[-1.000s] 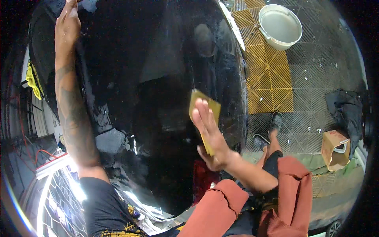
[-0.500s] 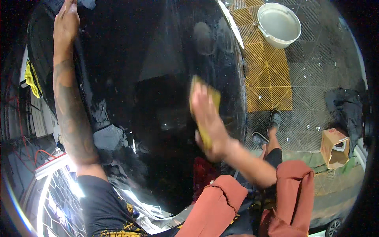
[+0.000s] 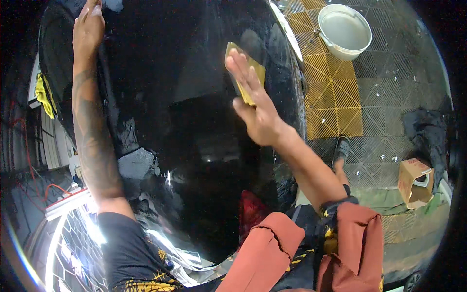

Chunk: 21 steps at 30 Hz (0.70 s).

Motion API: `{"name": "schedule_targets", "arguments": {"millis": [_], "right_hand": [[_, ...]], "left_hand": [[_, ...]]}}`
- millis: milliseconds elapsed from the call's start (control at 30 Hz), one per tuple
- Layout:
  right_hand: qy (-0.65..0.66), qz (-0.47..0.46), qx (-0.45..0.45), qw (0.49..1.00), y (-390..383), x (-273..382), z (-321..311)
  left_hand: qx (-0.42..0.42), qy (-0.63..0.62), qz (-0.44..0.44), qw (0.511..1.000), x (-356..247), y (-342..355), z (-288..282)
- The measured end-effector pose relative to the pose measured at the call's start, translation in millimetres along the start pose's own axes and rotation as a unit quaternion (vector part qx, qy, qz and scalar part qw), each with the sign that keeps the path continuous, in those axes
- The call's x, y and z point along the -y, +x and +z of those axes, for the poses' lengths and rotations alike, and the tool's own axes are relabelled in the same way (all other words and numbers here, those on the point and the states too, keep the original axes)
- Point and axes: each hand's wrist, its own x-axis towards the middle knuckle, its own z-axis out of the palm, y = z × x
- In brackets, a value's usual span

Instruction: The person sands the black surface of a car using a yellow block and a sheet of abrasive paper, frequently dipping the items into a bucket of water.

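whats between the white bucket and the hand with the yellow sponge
In the head view, between the white bucket and the right hand on the yellow sponge lie yellow floor grating and the black panel's edge.

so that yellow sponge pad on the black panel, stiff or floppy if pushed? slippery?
Probably soft yet shape-keeping: the yellow sponge pad stays a flat slab with clear corners under the right hand. Likely light, since flat fingers alone hold it against the glossy black car panel. It may slide easily; the panel looks wet and streaked.
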Motion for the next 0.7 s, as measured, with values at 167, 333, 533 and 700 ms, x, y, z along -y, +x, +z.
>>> {"name": "schedule_targets", "arguments": {"millis": [167,333,533,700], "right_hand": [[0.026,0.065,0.038,0.997,-79.0,42.9,19.2],[-0.04,0.007,-0.015,0.999,1.1,-0.7,3.9],[0.004,0.05,0.054,0.997,-60.1,45.1,15.2],[-0.033,0.027,-0.017,0.999,0.8,-4.8,4.7]], "left_hand": [[-0.01,0.003,0.011,1.0,-10.5,-3.9,2.7],[-0.028,-0.095,0.103,0.99,-26.0,-18.7,-3.1],[-0.025,-0.007,-0.005,1.0,-23.7,-12.0,1.8],[0.0,-0.031,-0.031,0.999,-15.4,-10.4,-1.5]]}}
